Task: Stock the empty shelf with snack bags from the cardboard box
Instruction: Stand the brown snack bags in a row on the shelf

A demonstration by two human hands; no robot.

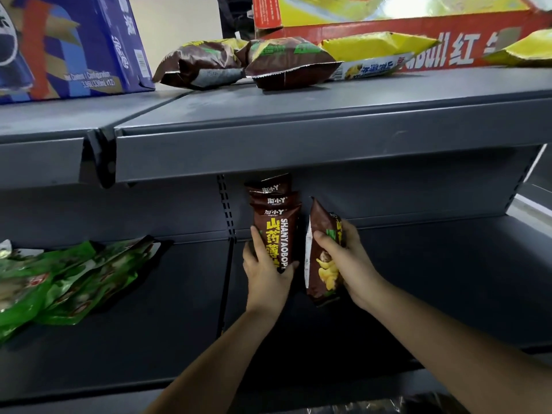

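Snack bags (276,210) stood gripped by the left hand (265,273); the right hand (349,258) clasped one more bag (324,273), probably to set just beside them.

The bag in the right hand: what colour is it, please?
Dark brown bag with yellow chips pictured, seen in the head view.

Light is cast from above: top shelf (328,115) is lit evenly, w/ glare blown out on the yellow carton (388,10) far right. Lower shelf (418,279) is left dim under the overhang. Hard shadows are thrown beside the green bags (59,279) at left. Straight edges are bowed by wide-angle distortion. Blue box (74,46), far left, is softened by blur; centre is rendered sharp.
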